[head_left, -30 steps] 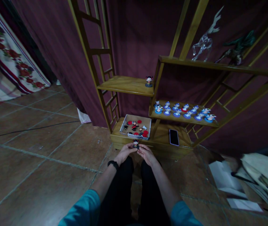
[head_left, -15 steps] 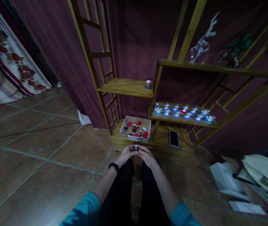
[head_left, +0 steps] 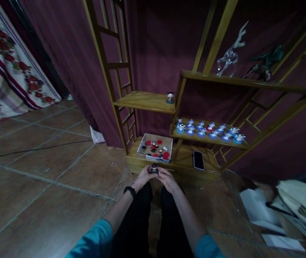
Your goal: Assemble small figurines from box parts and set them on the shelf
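Between my two hands, just in front of the lowest shelf, is a small black-haired doll figurine on a dark round base. My left hand grips it from the left, and my right hand has its fingers closed on the base from the right. Beyond them a shallow cardboard box holds several figurine parts and red and dark discs. A similar figurine with red hair ties stands upright at the right end of the upper left shelf.
Several blue and white figurines stand in rows on the middle right shelf. A phone lies on the bottom shelf. Higher up are a clear deer ornament and a dark green ornament. A pale bag lies on the floor at right.
The figurine in my hands has tilted, so its head now shows more of its dark top. My hands have stayed in nearly the same place. The camera view has shifted slightly.
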A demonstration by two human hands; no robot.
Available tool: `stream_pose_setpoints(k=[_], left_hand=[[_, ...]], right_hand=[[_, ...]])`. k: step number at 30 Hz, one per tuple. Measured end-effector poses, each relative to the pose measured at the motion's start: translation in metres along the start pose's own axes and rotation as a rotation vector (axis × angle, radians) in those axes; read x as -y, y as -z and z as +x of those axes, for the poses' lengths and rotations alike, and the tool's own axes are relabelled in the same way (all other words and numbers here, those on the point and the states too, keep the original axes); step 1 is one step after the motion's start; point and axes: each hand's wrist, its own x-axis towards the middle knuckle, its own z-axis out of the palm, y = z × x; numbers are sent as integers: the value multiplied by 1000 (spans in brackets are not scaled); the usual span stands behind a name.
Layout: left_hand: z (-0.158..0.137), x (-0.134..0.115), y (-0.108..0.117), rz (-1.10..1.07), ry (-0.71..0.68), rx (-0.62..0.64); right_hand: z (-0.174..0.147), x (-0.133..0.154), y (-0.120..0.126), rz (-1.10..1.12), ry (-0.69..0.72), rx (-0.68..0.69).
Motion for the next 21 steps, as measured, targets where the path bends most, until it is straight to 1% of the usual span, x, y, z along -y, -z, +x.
stream_pose_setpoints(k=[5,8,12,14,18,21], left_hand=[[-1,-5,3,0,-2,-26],[-3,-8,5,-7,0,-14],[-5,-13,8,-81,2,-7],[-6,-18,9,-134,10,-12],[-5,-31,12,-217,77,-15],[-2,-43,15,-251,72,-21]], right_hand=[[-4,2,2,15,-5,1],[-6,5,2,11,-17,0],[-8,7,0,2,-20,-3],[-8,8,-1,9,-18,3],[-9,8,-2,21,-9,13],[-10,8,-2,22,-4,15]])
